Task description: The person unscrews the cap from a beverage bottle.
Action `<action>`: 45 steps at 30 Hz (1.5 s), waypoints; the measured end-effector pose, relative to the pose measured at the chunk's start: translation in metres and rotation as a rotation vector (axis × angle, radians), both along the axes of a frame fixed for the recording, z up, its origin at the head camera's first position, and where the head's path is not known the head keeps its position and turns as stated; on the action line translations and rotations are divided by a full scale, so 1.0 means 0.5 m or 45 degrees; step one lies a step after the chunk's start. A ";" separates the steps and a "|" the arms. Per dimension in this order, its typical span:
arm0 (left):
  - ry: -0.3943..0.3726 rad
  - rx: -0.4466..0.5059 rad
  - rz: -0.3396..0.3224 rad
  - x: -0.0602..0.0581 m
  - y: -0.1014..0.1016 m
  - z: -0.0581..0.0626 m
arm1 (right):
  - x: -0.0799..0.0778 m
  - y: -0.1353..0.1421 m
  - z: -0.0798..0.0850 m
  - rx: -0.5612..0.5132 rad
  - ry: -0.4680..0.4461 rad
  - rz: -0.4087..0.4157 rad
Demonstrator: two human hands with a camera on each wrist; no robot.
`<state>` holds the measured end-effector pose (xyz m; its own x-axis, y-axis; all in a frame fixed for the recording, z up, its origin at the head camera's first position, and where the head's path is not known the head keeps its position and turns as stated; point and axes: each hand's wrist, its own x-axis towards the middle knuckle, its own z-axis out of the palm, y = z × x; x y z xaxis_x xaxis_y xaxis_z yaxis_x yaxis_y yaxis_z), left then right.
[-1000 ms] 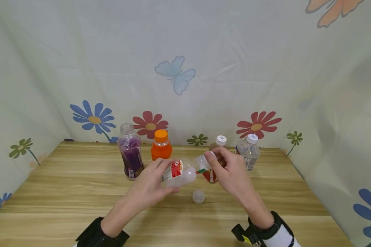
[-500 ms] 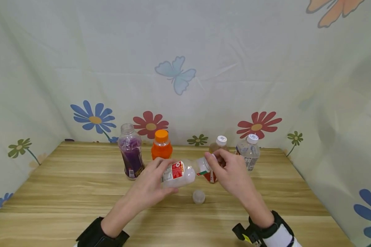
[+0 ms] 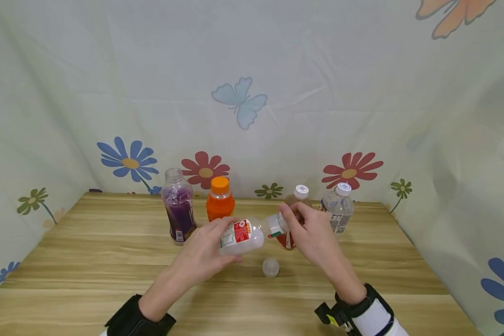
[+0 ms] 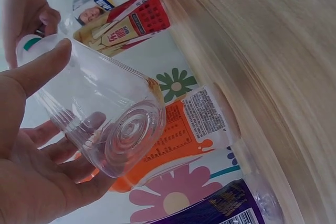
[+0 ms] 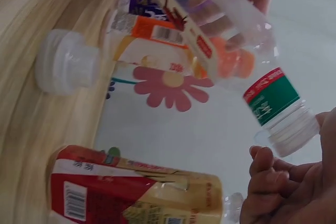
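A clear plastic bottle [image 3: 255, 235], with a white-and-red label [image 3: 236, 232] on its body and a green-and-red band [image 5: 271, 97] near its neck, was held sideways in mid-air, its neck end tilted slightly up and its ringed base toward the person's left. The left hand [image 3: 206, 247] gripped the body; the right hand [image 3: 312, 231] pinched the neck end.

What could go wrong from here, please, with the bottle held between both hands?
The tilted bottle might slip, since only the left hand and right hand hold it above the table.

The right hand may knock the red-labelled bottle, which it partly hides in the head view.

The loose cap on the table could be knocked away if a hand or the tilted bottle comes down on it.
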<state>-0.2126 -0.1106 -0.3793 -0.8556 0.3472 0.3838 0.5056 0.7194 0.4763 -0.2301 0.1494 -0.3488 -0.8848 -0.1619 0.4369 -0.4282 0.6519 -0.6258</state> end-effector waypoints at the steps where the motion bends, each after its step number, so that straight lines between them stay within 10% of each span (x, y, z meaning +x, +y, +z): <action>1: 0.006 -0.002 0.002 -0.001 0.000 -0.001 | -0.003 0.000 -0.003 0.021 -0.019 -0.016; 15: 0.085 -0.091 0.005 -0.006 -0.005 -0.011 | -0.022 -0.001 -0.026 0.232 -0.156 -0.112; 45: 0.143 -0.025 -0.038 -0.011 -0.015 -0.011 | -0.030 -0.001 -0.035 0.074 0.035 0.078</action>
